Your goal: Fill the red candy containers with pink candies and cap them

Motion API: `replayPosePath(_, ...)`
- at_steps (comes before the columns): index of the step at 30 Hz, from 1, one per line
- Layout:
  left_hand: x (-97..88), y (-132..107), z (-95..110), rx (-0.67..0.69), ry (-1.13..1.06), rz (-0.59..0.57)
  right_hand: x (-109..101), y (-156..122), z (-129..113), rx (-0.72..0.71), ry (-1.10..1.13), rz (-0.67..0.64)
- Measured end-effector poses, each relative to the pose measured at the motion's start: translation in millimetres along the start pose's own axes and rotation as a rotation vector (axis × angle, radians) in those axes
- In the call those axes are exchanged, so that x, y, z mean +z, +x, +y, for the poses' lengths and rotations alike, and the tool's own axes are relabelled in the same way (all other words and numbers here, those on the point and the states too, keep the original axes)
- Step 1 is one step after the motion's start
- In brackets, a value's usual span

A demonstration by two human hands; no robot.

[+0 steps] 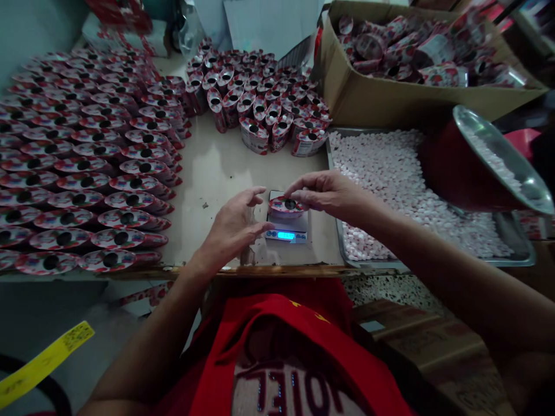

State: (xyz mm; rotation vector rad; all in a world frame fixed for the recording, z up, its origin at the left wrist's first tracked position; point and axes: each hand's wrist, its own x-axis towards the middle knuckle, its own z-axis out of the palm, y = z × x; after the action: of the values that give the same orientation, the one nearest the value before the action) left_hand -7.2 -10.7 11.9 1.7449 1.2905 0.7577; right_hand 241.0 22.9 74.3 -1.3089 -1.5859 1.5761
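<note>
A small red-and-white container [284, 206] with a dark hole in its top stands on a little digital scale [287, 226] whose blue display is lit. My right hand [327, 193] reaches over it from the right, fingertips pinched at the container's top edge. My left hand [234, 225] hovers just left of the scale, fingers spread and slightly curled, holding nothing.
Rows of the same containers [87, 173] fill the table's left side, and another cluster [260, 98] stands at the back. A metal tray of small white-pink pieces [403, 173] lies to the right, with a tilted red metal bowl [485, 162] over it. A cardboard box [390, 98] holds more containers.
</note>
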Motion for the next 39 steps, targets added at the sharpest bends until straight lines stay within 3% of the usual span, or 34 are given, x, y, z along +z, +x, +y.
replayPosePath(3, 2.5, 5.0, 6.6, 0.028, 0.061, -0.008, 2.1, 0.6, 3.7, -0.016, -0.081, -0.056)
replayPosePath(6, 8.1, 11.6, 15.5, 0.041, 0.197, -0.014, -3.9, 2.2, 4.3, 0.014, -0.027, -0.062)
replayPosePath(11, 32.3, 29.9, 40.1, 0.164, 0.497, -0.148, -35.1, 22.6, 6.6, 0.105, 0.27, 0.15)
replayPosePath(13, 30.6, 41.4, 49.3, 0.231, 0.565, -0.193, -44.8, 42.5, 8.0, 0.095, 0.301, 0.211)
replayPosePath(15, 8.9, 57.6, 55.4, 0.233, 0.62, -0.119, -45.1, 67.8, 6.6, 0.023, 0.187, 0.236)
replayPosePath(17, -35.3, 81.2, 56.8, 0.19, 0.663, 0.038, -34.6, 95.5, 1.6, -0.077, -0.091, 0.256)
replayPosePath(20, -130.0, 134.2, 47.6, 0.158, 0.722, 0.309, -6.0, 133.8, -9.9, -0.131, -0.781, 0.266)
replayPosePath(22, -194.8, 178.4, 33.8, 0.114, 0.77, 0.438, 13.5, 153.1, -15.8, -0.105, -1.115, 0.254)
replayPosePath(24, -247.4, 224.5, 14.8, 0.116, 0.795, 0.442, 28.2, 167.0, -18.0, -0.095, -1.231, 0.239)
replayPosePath(26, -281.3, 268.1, -8.3, 0.13, 0.835, 0.363, 36.6, 176.6, -16.9, -0.101, -1.267, 0.229)
replayPosePath(28, -296.5, 305.1, -33.1, 0.113, 0.862, 0.289, 39.3, 182.9, -15.0, -0.09, -1.303, 0.217)
replayPosePath(32, -294.7, 351.6, -77.9, 0.052, 0.894, 0.175, 32.3, 181.3, -17.5, -0.066, -1.363, 0.194)
replayPosePath(35, -289.8, 364.2, -100.7, 0.019, 0.918, 0.066, 19.4, 158.1, -24.1, -0.077, -1.414, 0.188)
replayPosePath(39, -289.9, 361.2, -115.3, 0.001, 0.945, -0.08, 3.6, 96.3, -20.6, -0.168, -1.409, 0.068)
